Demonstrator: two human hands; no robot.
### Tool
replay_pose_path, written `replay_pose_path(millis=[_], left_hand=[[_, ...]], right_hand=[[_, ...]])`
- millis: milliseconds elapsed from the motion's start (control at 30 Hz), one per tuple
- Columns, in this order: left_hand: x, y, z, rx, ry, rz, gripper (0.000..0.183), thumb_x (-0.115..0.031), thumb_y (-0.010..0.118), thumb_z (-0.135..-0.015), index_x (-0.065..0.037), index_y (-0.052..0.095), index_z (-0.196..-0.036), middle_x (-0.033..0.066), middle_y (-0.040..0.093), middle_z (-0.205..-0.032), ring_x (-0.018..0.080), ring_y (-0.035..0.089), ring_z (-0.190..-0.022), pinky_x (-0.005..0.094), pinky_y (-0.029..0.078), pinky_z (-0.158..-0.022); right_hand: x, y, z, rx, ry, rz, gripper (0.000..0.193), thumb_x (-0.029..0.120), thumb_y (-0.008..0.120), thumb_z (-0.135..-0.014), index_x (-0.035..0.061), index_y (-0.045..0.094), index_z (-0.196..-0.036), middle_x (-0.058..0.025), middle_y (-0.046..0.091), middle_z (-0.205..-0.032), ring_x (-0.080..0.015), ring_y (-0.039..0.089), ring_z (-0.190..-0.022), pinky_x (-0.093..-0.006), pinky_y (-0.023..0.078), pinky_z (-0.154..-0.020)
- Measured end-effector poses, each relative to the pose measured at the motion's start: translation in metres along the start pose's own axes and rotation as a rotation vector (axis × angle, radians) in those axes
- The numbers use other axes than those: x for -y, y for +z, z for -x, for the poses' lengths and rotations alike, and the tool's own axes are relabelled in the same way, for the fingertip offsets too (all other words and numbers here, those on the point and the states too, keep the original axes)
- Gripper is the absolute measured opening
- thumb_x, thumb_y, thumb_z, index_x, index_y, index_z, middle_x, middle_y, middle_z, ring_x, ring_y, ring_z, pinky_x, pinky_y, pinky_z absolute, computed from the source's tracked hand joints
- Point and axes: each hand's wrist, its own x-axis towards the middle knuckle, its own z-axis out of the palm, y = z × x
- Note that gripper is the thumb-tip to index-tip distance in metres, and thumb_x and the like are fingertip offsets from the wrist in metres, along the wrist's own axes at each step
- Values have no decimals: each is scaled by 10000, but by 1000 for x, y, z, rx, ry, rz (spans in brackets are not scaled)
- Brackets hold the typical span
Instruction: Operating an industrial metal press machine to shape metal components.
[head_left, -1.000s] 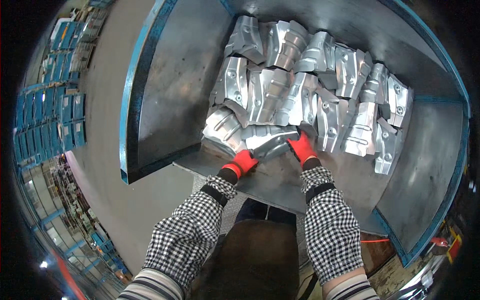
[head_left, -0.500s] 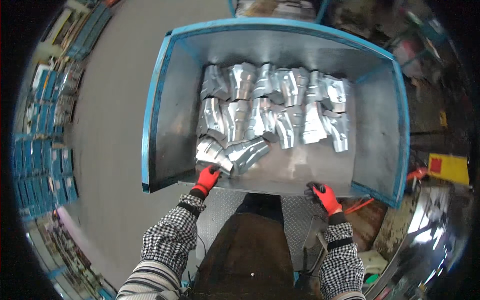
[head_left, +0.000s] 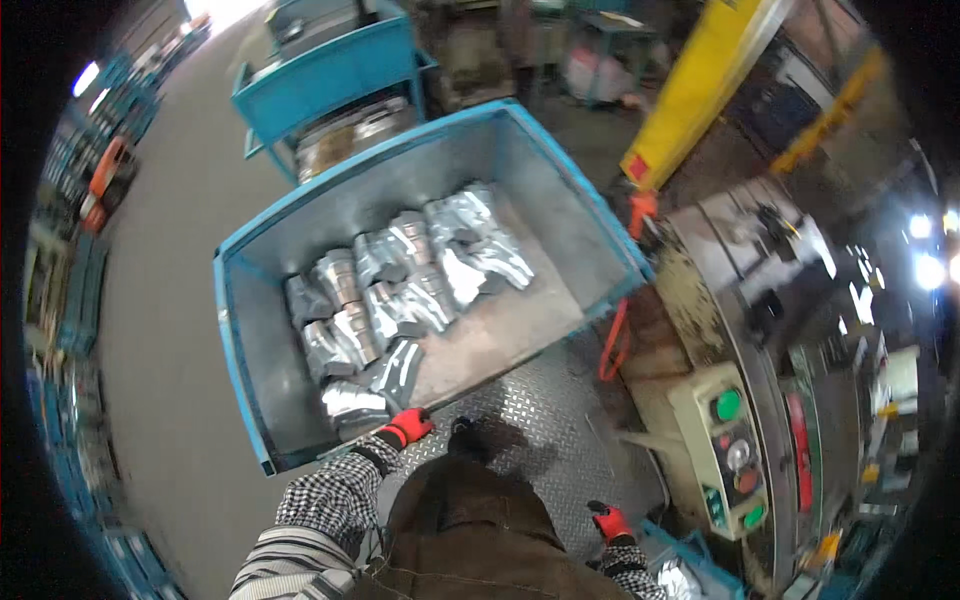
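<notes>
A blue steel bin (head_left: 240, 340) holds several shiny pressed metal parts (head_left: 400, 290) stacked in rows. My left hand (head_left: 405, 428), in a red glove with a checked sleeve, is at the bin's near rim, right beside the closest metal part (head_left: 352, 403). Whether it grips that part is unclear. My right hand (head_left: 610, 522), also in a red glove, hangs low at my right side, away from the bin, with nothing in it. My brown apron (head_left: 470, 530) fills the lower middle.
I stand on a checker-plate step (head_left: 545, 415). A machine with a beige control box and green buttons (head_left: 728, 450) is at right, a yellow column (head_left: 700, 80) behind it. A second blue cart (head_left: 330, 70) stands beyond the bin, a blue crate (head_left: 695, 575) by my right leg.
My view has pulled back and swung right. My right hand left the bin's rim and dropped to my side. My left hand stays at the bin's near edge.
</notes>
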Motion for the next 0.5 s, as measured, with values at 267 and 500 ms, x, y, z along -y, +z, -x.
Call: replay_pose_path(millis=[267, 500], left_hand=[[-155, 104, -40, 184, 73, 161, 332, -341, 704, -875, -26, 743, -970, 165, 755, -867, 309, 735, -808, 429, 559, -695], [-340, 290, -54, 755, 288, 72, 269, -307, 646, -962, -62, 726, -1040, 76, 752, -875, 202, 704, -665, 337, 515, -548]], right_hand=[[-200, 13, 135, -398, -80, -82, 324, 226, 591, -975, 43, 745, -1193, -101, 757, -1105, -231, 725, -972, -397, 592, -826], [-297, 29, 187, -929, 92, -990, 274, 196, 593, -954, 37, 745, -1116, -169, 747, -1055, -301, 726, -982, -449, 599, -811]])
